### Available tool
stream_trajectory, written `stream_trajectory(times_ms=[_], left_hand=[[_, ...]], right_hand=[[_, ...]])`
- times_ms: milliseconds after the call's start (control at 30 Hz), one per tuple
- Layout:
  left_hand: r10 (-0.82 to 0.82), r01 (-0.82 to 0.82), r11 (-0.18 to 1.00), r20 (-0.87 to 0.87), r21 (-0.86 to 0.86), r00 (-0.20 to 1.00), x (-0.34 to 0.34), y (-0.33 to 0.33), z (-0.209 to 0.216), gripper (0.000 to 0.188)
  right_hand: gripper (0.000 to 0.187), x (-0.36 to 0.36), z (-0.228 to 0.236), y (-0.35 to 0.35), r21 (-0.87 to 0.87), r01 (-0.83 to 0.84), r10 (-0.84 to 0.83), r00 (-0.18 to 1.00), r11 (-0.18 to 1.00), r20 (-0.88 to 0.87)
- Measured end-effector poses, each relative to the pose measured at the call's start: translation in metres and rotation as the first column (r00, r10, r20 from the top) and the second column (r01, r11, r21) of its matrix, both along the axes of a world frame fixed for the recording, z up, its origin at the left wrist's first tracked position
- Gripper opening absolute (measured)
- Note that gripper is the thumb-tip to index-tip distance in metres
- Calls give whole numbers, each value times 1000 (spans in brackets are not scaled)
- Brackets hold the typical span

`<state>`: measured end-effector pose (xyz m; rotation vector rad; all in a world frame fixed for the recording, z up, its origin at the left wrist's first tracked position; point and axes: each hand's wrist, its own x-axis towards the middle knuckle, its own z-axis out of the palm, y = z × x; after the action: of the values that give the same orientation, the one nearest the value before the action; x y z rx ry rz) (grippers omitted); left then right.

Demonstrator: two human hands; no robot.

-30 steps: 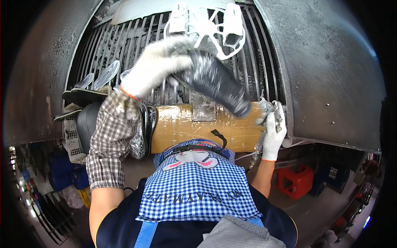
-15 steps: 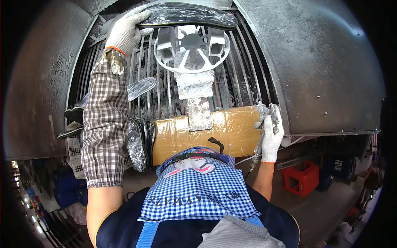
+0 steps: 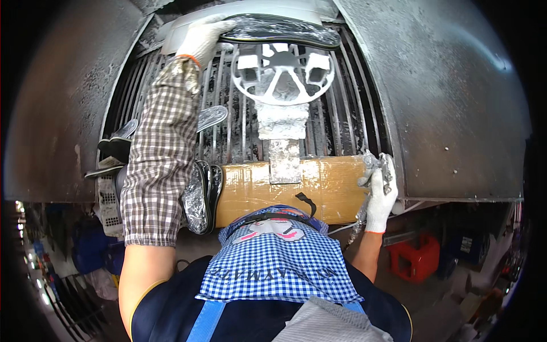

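My left hand [image 3: 201,37], in a white knit glove, reaches to the far side and grips the left end of a long black shoe sole [image 3: 282,31] covered in shiny film. The sole lies across the far part of a white-crusted round turntable [image 3: 283,102], or just above it; I cannot tell if they touch. Gloved too, my right hand [image 3: 380,191] is closed round a residue-caked spray gun [image 3: 373,168] near the right end of the cardboard-covered front ledge [image 3: 336,185]. A hose runs down from the gun beside my wrist.
Similar film-covered soles [image 3: 196,199] stand stacked by my left forearm, and another sole [image 3: 213,118] lies on the metal slats [image 3: 342,114]. Dark metal walls [image 3: 450,114] flank the booth. A red plastic stool [image 3: 416,256] is below on the right.
The scene has shifted slightly right and down in the view. My left hand still grips the sole over the turntable, and my right hand still holds the spray gun.
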<state>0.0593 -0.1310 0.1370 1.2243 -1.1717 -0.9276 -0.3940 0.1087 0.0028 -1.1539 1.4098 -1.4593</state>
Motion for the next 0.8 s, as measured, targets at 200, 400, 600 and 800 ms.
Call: stream_trajectory(times_ms=[200, 400, 600, 800], left_hand=[[45, -34, 997, 162, -70, 986, 0, 12, 1, 51], [147, -146, 989, 331, -27, 932, 10, -9, -18, 52], [536, -165, 829, 674, -535, 508, -20, -2, -18, 39], [406, 283, 807, 835, -518, 371, -88, 17, -3, 48]], right_hand=[[59, 3, 2, -1, 43, -22, 20, 998, 999, 60], [60, 6, 5, -1, 9, -13, 13, 1000, 1000, -13], [57, 4, 2, -2, -4, -30, 30, 999, 1000, 17], [57, 9, 6, -6, 5, -103, 103, 992, 995, 73]])
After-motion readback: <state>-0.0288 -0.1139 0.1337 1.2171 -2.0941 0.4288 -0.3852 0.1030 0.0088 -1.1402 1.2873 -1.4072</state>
